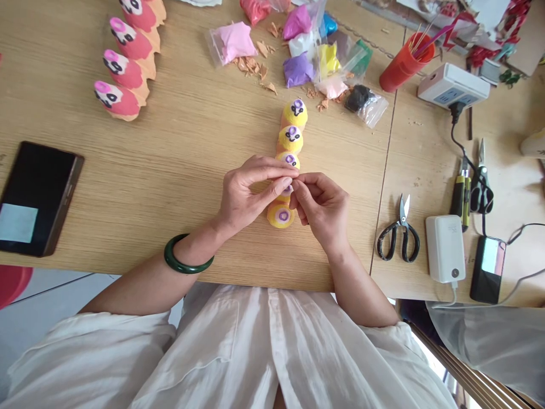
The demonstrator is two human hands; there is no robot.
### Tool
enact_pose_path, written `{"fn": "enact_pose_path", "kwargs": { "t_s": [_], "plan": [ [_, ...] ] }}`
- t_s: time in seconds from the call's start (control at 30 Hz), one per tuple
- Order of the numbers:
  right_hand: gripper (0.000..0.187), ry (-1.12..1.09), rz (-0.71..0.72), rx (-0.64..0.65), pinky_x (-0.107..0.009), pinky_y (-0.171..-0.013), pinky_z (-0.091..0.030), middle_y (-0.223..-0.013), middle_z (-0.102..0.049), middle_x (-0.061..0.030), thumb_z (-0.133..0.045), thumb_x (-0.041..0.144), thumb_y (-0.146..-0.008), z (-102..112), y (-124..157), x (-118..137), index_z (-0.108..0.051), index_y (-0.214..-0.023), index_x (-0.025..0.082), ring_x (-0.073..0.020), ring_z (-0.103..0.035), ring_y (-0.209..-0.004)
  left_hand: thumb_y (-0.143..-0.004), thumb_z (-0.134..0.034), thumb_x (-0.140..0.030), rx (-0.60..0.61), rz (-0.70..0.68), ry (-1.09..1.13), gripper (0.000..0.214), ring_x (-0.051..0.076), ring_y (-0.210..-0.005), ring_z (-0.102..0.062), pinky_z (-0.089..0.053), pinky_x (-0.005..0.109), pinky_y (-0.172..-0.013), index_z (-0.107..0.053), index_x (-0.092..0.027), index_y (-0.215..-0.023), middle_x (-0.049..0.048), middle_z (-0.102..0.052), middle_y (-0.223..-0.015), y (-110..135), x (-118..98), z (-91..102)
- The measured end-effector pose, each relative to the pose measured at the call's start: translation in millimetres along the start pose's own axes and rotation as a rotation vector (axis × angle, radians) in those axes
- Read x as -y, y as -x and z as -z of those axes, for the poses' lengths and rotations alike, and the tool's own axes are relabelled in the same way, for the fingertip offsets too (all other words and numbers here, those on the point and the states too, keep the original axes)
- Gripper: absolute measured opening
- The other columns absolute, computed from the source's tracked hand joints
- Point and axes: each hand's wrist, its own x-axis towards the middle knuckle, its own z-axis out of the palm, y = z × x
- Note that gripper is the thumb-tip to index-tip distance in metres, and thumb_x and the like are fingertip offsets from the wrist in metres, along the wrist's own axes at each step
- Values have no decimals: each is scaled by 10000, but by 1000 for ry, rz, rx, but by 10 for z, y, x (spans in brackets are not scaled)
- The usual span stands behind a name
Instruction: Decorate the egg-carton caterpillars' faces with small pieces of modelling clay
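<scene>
My left hand point(249, 193) and my right hand point(321, 205) meet at the fingertips above a row of yellow foam-clay figures. Whatever lies between the fingertips is too small to see. The row runs straight away from me, with the nearest yellow figure point(280, 215) just below my hands and a partly hidden one point(287, 161) under my left fingers. Two more, a middle yellow figure point(290, 140) and a far yellow figure point(294, 113), have purple-ringed faces. A jade bangle point(188, 254) circles my left wrist.
Pink clay figures point(123, 68) stand at the far left beside a dark tablet point(38, 199). Bagged coloured clay point(310, 57) lies at the back. To the right are black-handled scissors point(398, 230), a red cup point(402, 62), a power strip point(453, 85) and a white power bank point(445, 249).
</scene>
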Motion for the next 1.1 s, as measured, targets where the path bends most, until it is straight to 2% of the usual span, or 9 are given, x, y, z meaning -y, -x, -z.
{"fn": "enact_pose_path", "kwargs": {
  "t_s": [0.13, 0.43, 0.73, 0.9, 1.1],
  "plan": [
    [460, -66, -87, 47, -192, -327, -320, -586, -648, 56, -843, 628, -836, 32, -25, 40, -673, -880, 204, -41, -407, -379, -1001, -754, -297, 13, -8, 21, 111, 174, -1055, -777, -624, 319, -967, -845, -258, -1052, 27, -838, -1097, -13, 12, 14],
    [478, -184, -196, 94, -177, -326, -299, -576, -628, 67, -887, 624, -788, 45, -39, 87, -677, -858, 201, -31, -371, -384, -1003, -759, -290, -45, -15, 58, 85, 170, -1022, -785, -638, 325, -949, -836, -262, -1023, 20, -832, -1059, -8, 15, -9],
    [474, -216, -211, 81, -176, -333, -289, -573, -621, 68, -909, 604, -767, 41, -36, 93, -667, -840, 202, -32, -369, -396, -1027, -725, -377, -38, 86, 75, 159, 175, -1018, -784, -650, 315, -915, -835, -265, -1053, 18, -823, -1069, 12, -32, -17],
    [476, -193, -221, 82, -174, -337, -293, -580, -622, 67, -897, 608, -779, 48, -39, 103, -664, -849, 200, -32, -372, -402, -1044, -703, -347, -44, -6, 7, 160, 170, -1031, -777, -638, 330, -922, -832, -306, -1129, 16, -827, -1133, -5, -29, 26],
    [484, -191, -203, 74, -173, -339, -319, -583, -628, 69, -898, 616, -775, 56, -49, 72, -672, -859, 195, -33, -386, -403, -1049, -685, -378, 9, -111, -145, 182, 187, -1019, -758, -612, 380, -952, -840, -302, -1108, 22, -838, -1098, -28, 18, 60]
  ]
}}
